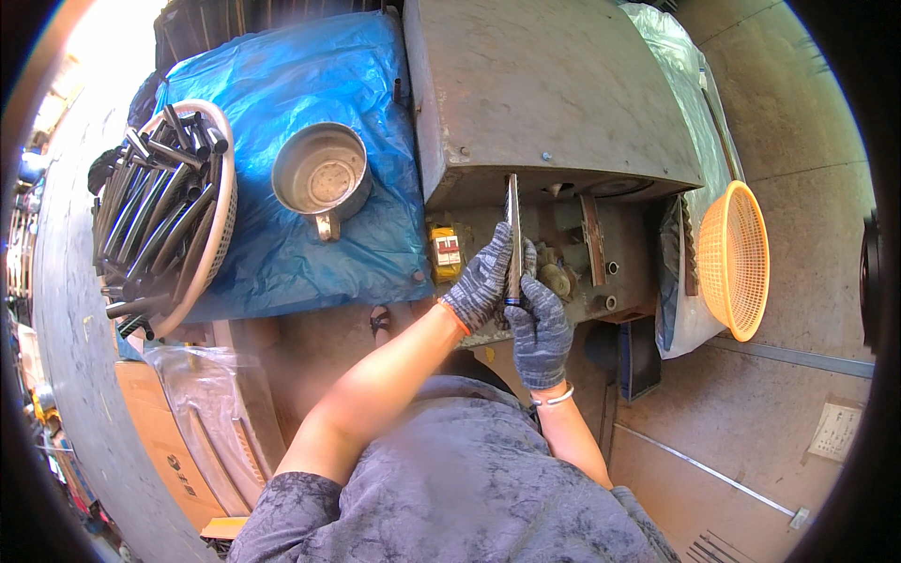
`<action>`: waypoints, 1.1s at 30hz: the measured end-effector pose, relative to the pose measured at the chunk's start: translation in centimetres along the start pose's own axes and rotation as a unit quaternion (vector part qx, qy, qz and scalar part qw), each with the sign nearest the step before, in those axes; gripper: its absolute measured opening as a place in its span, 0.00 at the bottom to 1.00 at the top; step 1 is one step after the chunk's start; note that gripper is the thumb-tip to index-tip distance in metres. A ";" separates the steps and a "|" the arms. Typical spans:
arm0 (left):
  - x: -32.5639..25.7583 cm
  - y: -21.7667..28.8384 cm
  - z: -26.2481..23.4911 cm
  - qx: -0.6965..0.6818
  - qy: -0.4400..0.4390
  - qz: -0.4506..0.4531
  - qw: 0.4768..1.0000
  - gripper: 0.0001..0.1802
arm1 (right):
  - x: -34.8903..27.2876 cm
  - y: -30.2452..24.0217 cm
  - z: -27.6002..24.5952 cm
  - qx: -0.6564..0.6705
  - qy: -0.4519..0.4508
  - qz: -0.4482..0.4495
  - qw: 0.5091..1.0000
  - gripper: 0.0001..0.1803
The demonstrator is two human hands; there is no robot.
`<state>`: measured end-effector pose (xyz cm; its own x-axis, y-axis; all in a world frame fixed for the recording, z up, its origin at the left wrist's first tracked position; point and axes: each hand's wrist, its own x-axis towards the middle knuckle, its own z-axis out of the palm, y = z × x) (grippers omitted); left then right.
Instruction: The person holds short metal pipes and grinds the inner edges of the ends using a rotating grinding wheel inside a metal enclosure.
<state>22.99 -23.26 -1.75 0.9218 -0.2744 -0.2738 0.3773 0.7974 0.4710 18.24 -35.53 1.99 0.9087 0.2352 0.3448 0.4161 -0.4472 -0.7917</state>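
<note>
My left hand (481, 284) and my right hand (542, 333) both wear grey knitted gloves, the left with an orange cuff. Between them they grip a long, narrow, shiny rod-like piece (513, 239). It points away from me, its far end at the front opening of a large grey metal machine housing (554, 84). My left fingers close on its left side. My right hand holds it nearer its lower end, where a dark blue tip shows. Whether the piece is hollow or flat, I cannot tell. A pointed cone (557, 190) sits inside the opening, right of the piece.
At left, a pale plastic basket (228, 178) full of black tubes stands beside a metal pot (328, 174) on a blue plastic sheet (263, 272). A yellow packet (445, 267) lies left of my hands. An orange basket (735, 263) hangs at right. Cardboard (155, 422) stands lower left.
</note>
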 end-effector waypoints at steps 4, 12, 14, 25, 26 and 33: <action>-0.6 0.4 0.2 0.015 0.030 -0.017 0.999 0.26 | -0.5 0.2 0.1 -0.017 -0.002 0.011 1.000 0.18; -0.6 0.0 -0.3 0.007 0.017 0.030 0.999 0.21 | -0.4 0.2 0.2 -0.045 -0.005 -0.021 0.999 0.20; -0.6 0.0 -0.3 0.010 0.010 0.039 0.999 0.19 | -0.4 0.2 0.1 -0.044 -0.012 -0.026 0.999 0.20; -0.6 0.3 -0.3 0.054 0.017 0.055 0.997 0.17 | -0.1 0.7 -0.5 0.002 -0.057 -0.019 0.998 0.22; -0.8 0.3 -0.2 0.056 0.020 0.051 0.997 0.17 | -0.3 0.8 -0.4 0.023 -0.057 -0.001 0.998 0.23; -1.1 0.7 0.2 0.054 0.012 0.061 0.997 0.16 | -0.2 1.0 -0.3 0.046 -0.065 0.013 0.997 0.25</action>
<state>22.26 -22.55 -0.95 0.9596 -0.1642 -0.2283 0.2704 0.7616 0.5890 18.53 -36.26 1.27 0.9048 0.3370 0.2602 0.3823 -0.3743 -0.8448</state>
